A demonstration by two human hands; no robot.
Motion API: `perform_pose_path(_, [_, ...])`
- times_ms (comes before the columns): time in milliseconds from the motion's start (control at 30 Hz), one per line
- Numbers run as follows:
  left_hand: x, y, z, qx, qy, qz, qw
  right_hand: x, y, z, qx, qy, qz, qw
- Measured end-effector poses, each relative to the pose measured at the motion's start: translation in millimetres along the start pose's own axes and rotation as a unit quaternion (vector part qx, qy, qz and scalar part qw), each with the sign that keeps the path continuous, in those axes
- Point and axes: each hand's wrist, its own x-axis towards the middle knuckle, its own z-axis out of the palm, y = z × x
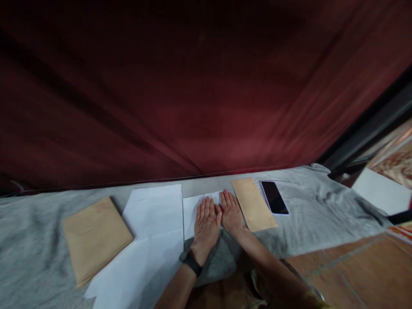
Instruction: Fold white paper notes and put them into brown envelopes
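My left hand (206, 225) and my right hand (230, 212) lie flat side by side, fingers stretched out, pressing on a small white folded sheet (190, 212) on a grey cloth (38, 257). The left wrist wears a black band (191, 262). Just right of my right hand lies a narrow tan envelope (254, 204). A stack of white paper sheets (151, 240) lies just left of my left hand.
A stack of large tan envelopes (95, 236) lies on the cloth at the left. A black phone (274, 197) lies face up right of the narrow envelope. A dark red curtain (193, 94) hangs behind. Tiled floor (360, 270) shows at the lower right.
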Motion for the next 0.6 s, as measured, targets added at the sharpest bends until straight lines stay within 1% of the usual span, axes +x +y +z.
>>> perform_pose_path(100, [5.5, -0.9, 9.3, 0.011, -0.005, -0.035, 0.999, -0.9, 1.0, 2.2, -0.008, 0.004, -0.002, 1.0])
perform_pose_path(167, [6.2, -5.1, 11.2, 0.02, -0.012, -0.052, 0.998, -1.4, 0.9, 4.5, -0.009, 0.015, -0.006, 1.0])
perform_pose_path(367, [-1.2, -17.8, 7.2, 0.032, -0.017, -0.084, 0.996, -2.7, 1.4, 11.1, -0.002, 0.053, -0.017, 0.998])
perform_pose_path(500, [-8.9, -21.0, 4.0, 0.033, -0.005, -0.103, 0.994, -3.0, 3.0, 12.0, 0.002, 0.065, -0.026, 0.998])
perform_pose_path(600, [-13.3, -21.6, 0.2, 0.042, -0.012, -0.109, 0.993, -3.3, 3.8, 12.1, -0.003, 0.066, -0.03, 0.997])
